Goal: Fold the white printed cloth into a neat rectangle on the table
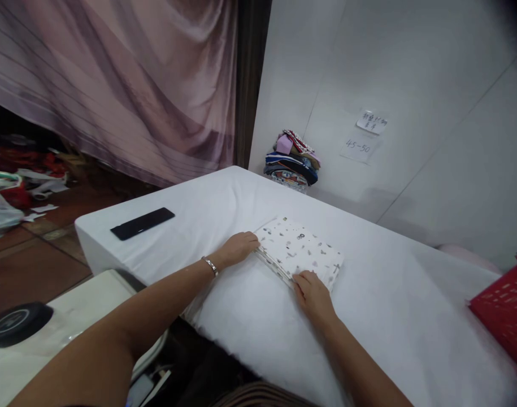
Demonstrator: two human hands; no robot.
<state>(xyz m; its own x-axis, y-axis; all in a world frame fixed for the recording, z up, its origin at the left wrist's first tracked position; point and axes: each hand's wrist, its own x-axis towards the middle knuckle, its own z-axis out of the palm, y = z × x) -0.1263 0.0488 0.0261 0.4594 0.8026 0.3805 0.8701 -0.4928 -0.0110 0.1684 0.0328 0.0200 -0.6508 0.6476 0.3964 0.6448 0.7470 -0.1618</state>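
Note:
A white cloth with small dark prints [303, 246] lies folded into a flat, layered rectangle on the white-covered table [207, 203]. My left hand [240, 247] grips its left corner, fingers closed at the edge. At the near edge, my right hand [312, 291] pinches the folded layers, thumb tucked below and fingers curled over. Both thumbs are partly hidden. Between the hands, the stacked layers of the near fold show along the edge.
A dark phone [143, 223] lies on the table's left part. Folded clothes [291, 161] are stacked by the wall beyond the far edge. A red basket [504, 311] stands at the right. Left of me is a pale surface with a black round object [18, 323].

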